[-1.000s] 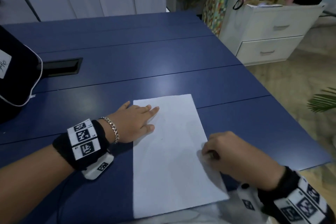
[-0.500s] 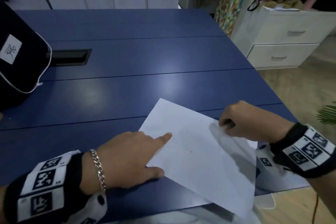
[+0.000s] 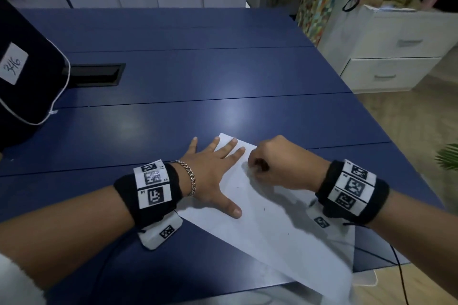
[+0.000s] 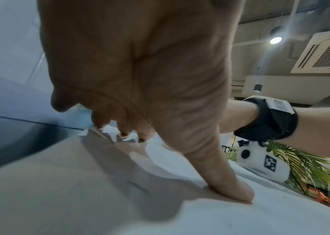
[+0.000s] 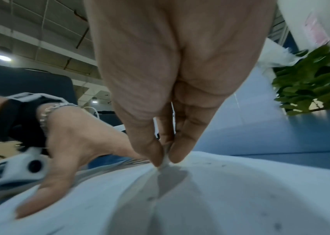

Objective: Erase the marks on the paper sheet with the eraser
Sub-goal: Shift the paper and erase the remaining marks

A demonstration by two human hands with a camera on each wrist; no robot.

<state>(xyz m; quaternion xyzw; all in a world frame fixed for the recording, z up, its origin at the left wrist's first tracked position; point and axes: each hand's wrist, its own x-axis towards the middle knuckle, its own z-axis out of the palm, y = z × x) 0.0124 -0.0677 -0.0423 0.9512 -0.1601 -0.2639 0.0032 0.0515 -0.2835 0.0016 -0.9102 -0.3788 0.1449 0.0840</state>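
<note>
Item: white paper sheet (image 3: pixel 267 215), lying askew on my blue table (image 3: pixel 198 86), lower centre of the head view, its near corner overhanging the table's front edge at lower right; a few small dark marks (image 3: pixel 264 208) scattered on its middle. Item: my left hand (image 3: pixel 213 176), fingers spread wide and flat, pressing the sheet's upper-left part, thumb (image 4: pixel 228 187) planted on the paper, little finger out on bare table. Item: my right hand (image 3: pixel 280 163), curled tight, just right of the left fingertips, pinching a small pale eraser (image 5: pixel 165 160) between thumb and fingertips, its tip touching the paper near the sheet's far corner; from the head view the eraser is hidden by my knuckles. The paper puckers slightly around the contact point in the right wrist view. Item: black wristbands with white coded markers, one on each wrist (image 3: pixel 151 190), and a silver chain bracelet (image 3: pixel 189 176) on the left wrist. Item: dark bag (image 3: pixel 27 82) with white piping and a label reading "346", upper left of the frame, on the table, well apart from the sheet. Item: black rectangular cable slot (image 3: pixel 96 74) in the tabletop, just right of the bag. Item: white drawer cabinet (image 3: pixel 386 57), upper right, off the table, with dark items piled on top. Item: green plant leaves (image 3: pixel 448 158) at the right edge.
</note>
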